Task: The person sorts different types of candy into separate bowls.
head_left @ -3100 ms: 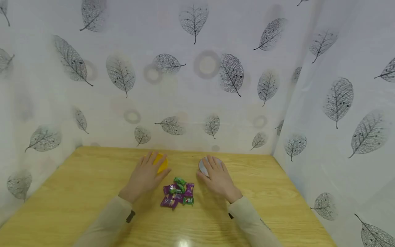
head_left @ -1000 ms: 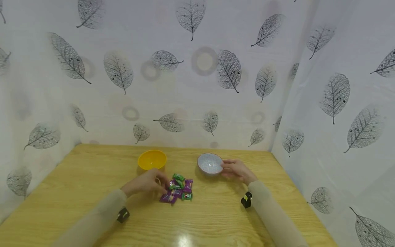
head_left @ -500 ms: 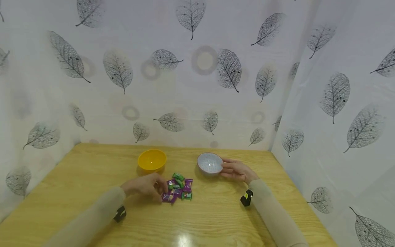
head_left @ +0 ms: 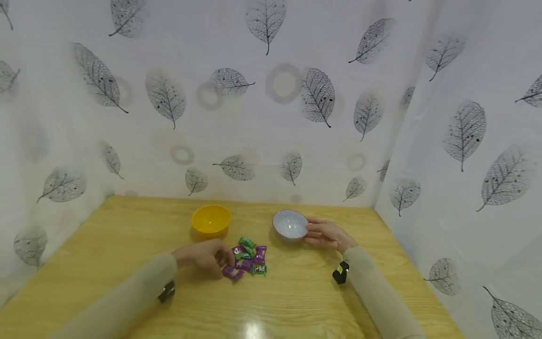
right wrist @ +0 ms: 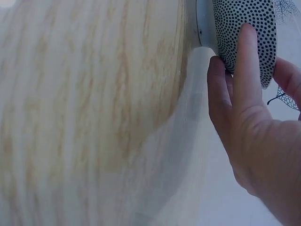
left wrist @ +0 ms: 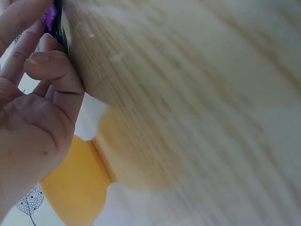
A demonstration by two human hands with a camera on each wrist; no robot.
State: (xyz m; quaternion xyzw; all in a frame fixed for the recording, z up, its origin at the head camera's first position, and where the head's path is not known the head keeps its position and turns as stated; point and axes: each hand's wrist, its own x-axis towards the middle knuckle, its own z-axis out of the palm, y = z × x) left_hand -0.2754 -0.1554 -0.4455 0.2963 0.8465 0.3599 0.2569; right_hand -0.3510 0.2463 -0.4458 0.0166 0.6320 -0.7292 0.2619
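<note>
A pile of purple and green wrapped candies [head_left: 244, 263] lies mid-table. My left hand [head_left: 205, 256] is at its left side, thumb and fingertips pinching the nearest purple candy [head_left: 233, 273]. In the left wrist view that hand [left wrist: 42, 99] has its fingertips at a purple wrapper [left wrist: 49, 18], cut off by the frame edge. My right hand [head_left: 329, 234] grips the right side of a pale bowl [head_left: 289, 226]. From the right wrist, a finger lies along the bowl's dotted outer wall [right wrist: 230, 28], and the thumb reaches past its rim.
Behind my left hand stands a yellow bowl [head_left: 211, 220], left of the pale bowl. The wooden table [head_left: 279, 301] ends at a leaf-patterned curtain [head_left: 258, 117] at the back and sides. A black wrist strap [head_left: 340, 273] sits on each sleeve.
Both hands have come off the bowls' tops; the left moved down to the candies, the right to the pale bowl's side. Lately the near purple candy shifted slightly away from the pile.
</note>
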